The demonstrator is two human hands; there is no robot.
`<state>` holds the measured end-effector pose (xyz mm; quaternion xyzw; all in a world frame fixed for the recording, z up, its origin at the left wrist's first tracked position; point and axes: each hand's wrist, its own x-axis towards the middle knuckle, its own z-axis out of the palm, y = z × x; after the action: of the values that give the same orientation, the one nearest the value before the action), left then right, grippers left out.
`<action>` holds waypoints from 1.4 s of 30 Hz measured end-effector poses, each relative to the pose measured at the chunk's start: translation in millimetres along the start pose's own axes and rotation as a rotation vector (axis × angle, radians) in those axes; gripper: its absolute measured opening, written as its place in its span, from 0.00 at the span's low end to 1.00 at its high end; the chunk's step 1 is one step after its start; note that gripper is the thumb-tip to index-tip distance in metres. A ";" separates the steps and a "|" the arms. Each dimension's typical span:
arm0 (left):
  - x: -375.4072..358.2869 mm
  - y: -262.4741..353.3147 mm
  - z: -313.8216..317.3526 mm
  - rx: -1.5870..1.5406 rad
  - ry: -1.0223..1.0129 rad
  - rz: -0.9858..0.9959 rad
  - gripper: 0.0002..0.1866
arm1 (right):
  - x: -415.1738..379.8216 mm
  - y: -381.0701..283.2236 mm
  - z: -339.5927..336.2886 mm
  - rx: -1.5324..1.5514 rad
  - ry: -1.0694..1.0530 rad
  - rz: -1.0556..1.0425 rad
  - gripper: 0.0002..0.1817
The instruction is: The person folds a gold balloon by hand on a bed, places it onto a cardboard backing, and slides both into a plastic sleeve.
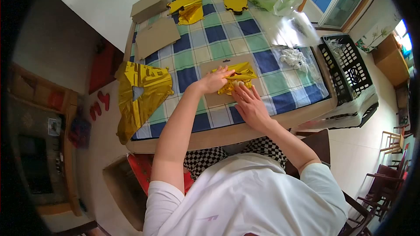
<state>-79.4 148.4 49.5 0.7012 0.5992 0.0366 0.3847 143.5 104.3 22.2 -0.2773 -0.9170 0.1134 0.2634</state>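
You had your two hands at work on a crumpled piece of gold foil (pixel 243 68). It lay on a flat brown card (pixel 214 100), near the front edge of the table (pixel 306 112). Your left hand (pixel 211 82) was open, palm down, with its fingers on the left part of the foil. Your right hand (pixel 253 107) was open too, fingers spread, with the tips on the near edge of the foil. Neither hand was closed in a fist. I could not tell if a little fold was pinched under your fingers.

It looked like you were at the step of pressing the foil flat on the card. The foil seemed thin and full of creases, so the next move called for soft hands: one to keep it on the card, one to smooth it out with no rips.

A big gold sheet (pixel 144 85) hung over the edge on your left. More brown card (pixel 157 38) lay past it, and a white bundle (pixel 294 59) sat off to your right on the checked cloth (pixel 217 36).
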 end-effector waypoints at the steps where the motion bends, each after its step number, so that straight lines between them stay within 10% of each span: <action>1: 0.0 1.2 -0.4 0.000 -0.004 -0.006 0.34 | 2.2 -1.7 -1.2 -0.002 0.034 -0.006 0.23; 42: -11.0 -0.4 28.5 0.181 0.215 0.043 0.28 | 28.1 23.8 29.0 0.089 -0.085 0.060 0.19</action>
<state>-68.2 124.7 33.8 0.7377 0.6226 0.0656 0.2526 118.5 138.0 1.4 -0.2875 -0.9127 0.1735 0.2330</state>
